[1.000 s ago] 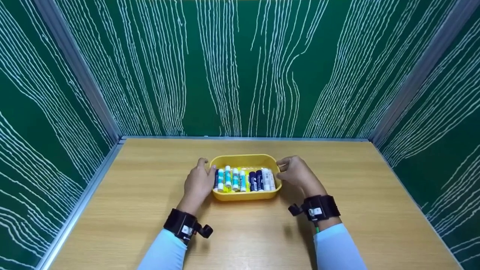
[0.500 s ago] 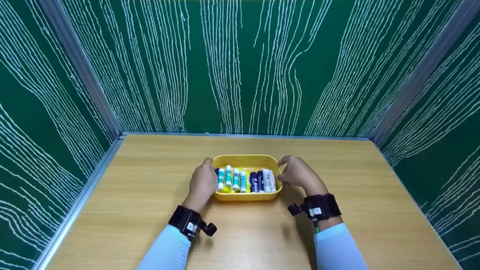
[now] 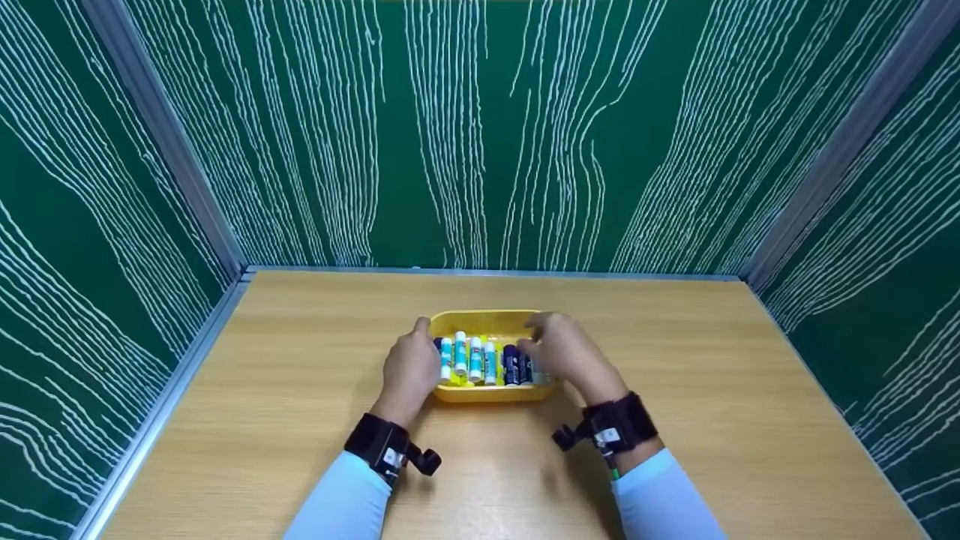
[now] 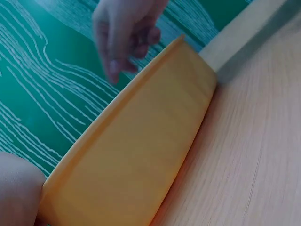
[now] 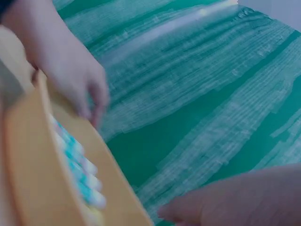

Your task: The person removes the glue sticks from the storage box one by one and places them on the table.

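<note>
Rounded yellow tub (image 3: 491,394), slim tubes (image 3: 475,360).
Gripped by curled left hand (image 3: 409,369); overhung by empty, loosely curved right hand (image 3: 566,350).

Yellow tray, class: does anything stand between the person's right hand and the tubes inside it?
Nothing visible does. The yellow tray is open at the top with no lid, and the right hand hangs over its right end, above the tubes. The left hand is at the opposite end.

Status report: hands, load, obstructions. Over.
Left hand grips left end of yellow rounded plastic tray. Right hand above right end, holding nothing. White-and-teal cylindrical tubes inside; nothing seen blocking.
</note>
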`<state>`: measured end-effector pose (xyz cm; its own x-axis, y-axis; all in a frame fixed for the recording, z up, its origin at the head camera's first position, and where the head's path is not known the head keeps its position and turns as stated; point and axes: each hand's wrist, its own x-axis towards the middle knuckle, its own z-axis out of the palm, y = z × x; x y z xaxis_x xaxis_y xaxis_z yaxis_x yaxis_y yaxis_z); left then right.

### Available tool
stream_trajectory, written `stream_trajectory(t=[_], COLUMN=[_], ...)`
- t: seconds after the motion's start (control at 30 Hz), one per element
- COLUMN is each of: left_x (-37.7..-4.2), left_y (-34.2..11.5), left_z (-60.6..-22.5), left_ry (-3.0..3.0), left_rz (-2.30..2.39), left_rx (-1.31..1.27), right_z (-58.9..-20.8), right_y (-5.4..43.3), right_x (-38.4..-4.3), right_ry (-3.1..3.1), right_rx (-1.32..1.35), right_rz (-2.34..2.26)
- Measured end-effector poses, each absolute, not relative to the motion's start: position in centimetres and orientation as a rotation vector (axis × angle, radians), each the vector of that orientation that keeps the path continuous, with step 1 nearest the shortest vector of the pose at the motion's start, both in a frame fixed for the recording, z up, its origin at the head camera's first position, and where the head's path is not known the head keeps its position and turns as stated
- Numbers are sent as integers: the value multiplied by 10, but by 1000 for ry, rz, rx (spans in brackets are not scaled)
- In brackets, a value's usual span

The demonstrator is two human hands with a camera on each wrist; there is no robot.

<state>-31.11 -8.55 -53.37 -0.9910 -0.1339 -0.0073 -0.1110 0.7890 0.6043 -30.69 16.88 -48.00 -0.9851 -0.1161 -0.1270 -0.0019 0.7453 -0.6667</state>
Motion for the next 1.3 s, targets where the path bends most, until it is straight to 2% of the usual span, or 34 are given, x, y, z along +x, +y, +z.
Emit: stream_trajectory(t=[0.33,0.77,1.3], left_x=[-311,-309,-310], left_y=[-86,-87,-87], left_z=[-535,-536,-534], left_ry=[-2962,-2968,-2984], left_rz=[-864,-759,-787], left_rx=[181,134,168], right_z=[-519,-531,-533], right_y=[120,116,115], right_x=[-309,-310,-314], right_ry=[2888,2668,2712], right_rx=[-336,-119,-123], right_rz=[-1201,-1203,-1128])
